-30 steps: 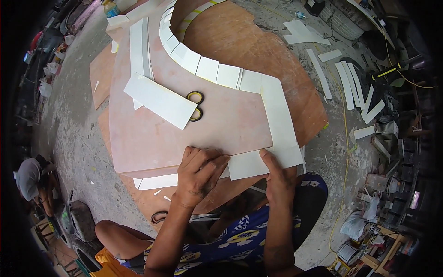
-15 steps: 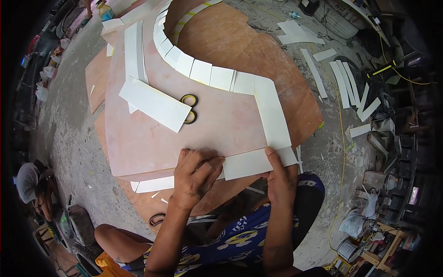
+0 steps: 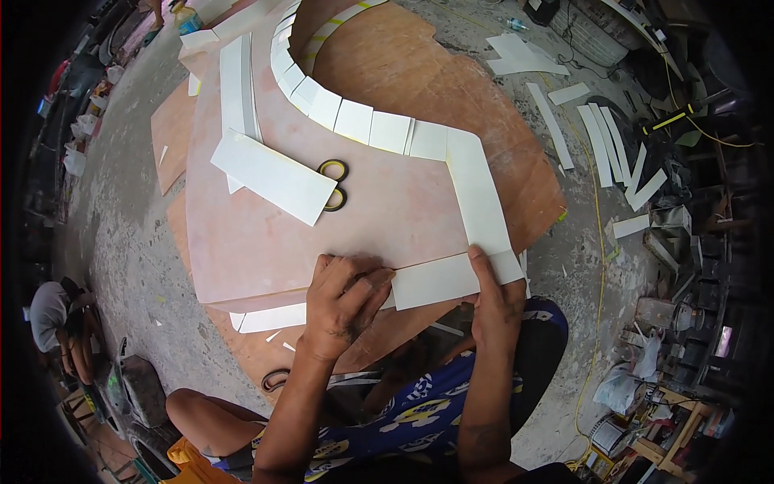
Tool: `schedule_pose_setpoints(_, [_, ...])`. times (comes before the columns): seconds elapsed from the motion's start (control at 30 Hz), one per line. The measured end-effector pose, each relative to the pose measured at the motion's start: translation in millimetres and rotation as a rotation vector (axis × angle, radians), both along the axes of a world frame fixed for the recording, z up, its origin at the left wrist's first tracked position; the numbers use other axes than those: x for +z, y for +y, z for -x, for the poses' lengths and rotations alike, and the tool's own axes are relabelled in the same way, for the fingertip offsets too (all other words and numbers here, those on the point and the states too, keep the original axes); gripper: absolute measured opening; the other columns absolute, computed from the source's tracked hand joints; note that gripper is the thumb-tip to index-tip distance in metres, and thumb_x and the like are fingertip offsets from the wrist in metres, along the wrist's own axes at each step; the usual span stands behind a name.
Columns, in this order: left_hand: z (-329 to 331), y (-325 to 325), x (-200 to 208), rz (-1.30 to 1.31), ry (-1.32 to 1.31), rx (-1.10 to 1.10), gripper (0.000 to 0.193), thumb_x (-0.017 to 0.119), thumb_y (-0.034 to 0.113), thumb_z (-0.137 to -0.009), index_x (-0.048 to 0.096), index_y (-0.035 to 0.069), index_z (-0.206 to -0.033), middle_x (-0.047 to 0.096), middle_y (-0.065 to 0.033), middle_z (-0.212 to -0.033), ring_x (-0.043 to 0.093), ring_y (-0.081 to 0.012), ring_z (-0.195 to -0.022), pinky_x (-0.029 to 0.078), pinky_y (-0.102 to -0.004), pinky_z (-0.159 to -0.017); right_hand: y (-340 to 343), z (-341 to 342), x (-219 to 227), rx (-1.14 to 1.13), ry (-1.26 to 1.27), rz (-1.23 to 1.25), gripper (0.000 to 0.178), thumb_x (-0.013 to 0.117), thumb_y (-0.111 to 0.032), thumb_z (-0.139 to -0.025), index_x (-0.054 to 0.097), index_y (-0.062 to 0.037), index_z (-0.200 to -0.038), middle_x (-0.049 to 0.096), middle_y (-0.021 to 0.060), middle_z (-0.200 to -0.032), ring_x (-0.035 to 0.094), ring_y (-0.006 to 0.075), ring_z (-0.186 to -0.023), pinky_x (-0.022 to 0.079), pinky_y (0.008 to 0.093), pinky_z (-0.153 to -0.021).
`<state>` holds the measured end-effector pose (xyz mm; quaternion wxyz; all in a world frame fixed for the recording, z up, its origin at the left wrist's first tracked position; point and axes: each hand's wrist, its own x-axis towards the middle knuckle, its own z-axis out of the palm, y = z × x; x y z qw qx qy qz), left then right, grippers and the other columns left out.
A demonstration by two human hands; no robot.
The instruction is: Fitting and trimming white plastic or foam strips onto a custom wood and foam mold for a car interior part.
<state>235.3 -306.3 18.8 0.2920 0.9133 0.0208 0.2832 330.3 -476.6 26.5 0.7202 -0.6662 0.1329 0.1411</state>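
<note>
A white card strip lies along the near edge of a pinkish, curved-sided board. At the strip's left end, my left hand is closed, its thumb and forefinger pinched together at the corner. My right hand grips the strip's right end, thumb on top and fingers curled beneath the edge. There the strip meets a longer white card piece running up the board's right side. Short overlapping white card pieces follow the curved far edge.
Loose card strips and two black-and-yellow tape rolls rest on the board. A plywood sheet lies beneath. Black-handled scissors sit near my left forearm. More white strips lie on the floor at right. Another person crouches at left.
The view has shifted slightly, so the board sits a little higher and to the right. Both hands keep their hold at the two ends of the card strip.
</note>
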Motion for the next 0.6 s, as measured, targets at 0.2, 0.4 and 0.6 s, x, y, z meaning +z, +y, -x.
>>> schedule_pose_setpoints(0.2, [0.4,-0.4,0.3,0.025,0.009,-0.002,0.025,0.076,0.004,-0.068,0.069,0.009,-0.091,0.063,-0.0025,-0.094,0.06,-0.0193,-0.082,0.041,-0.0334,-0.071,3.0,2.8,2.8,-0.031,-0.04,0.026,0.034,0.072,-0.021,-0.086,0.066,0.0045,-0.107,0.066,0.0073,-0.093,0.058,0.0105,-0.074,0.044,0.0228,-0.058])
schedule_pose_setpoints(0.4, [-0.2,0.5,2.1,0.015,0.023,-0.012,0.024,0.076,0.004,-0.069,0.069,0.009,-0.091,0.063,-0.0027,-0.094,0.06,-0.0196,-0.081,0.041,-0.0336,-0.071,0.9,1.7,-2.2,-0.025,-0.032,-0.001,0.033,0.073,-0.019,-0.085,0.066,0.0051,-0.107,0.066,0.0067,-0.093,0.058,0.0109,-0.076,0.044,0.0232,-0.061])
schedule_pose_setpoints(0.6, [-0.9,2.0,0.2,0.01,0.003,-0.022,0.026,0.078,0.002,-0.065,0.07,0.01,-0.088,0.063,-0.0034,-0.09,0.06,-0.0206,-0.079,0.043,-0.0322,-0.068,0.8,0.3,-0.8,-0.028,-0.003,0.036,0.042,0.075,-0.018,-0.081,0.06,0.0021,-0.114,0.065,0.0076,-0.098,0.062,0.0121,-0.076,0.045,0.0228,-0.054])
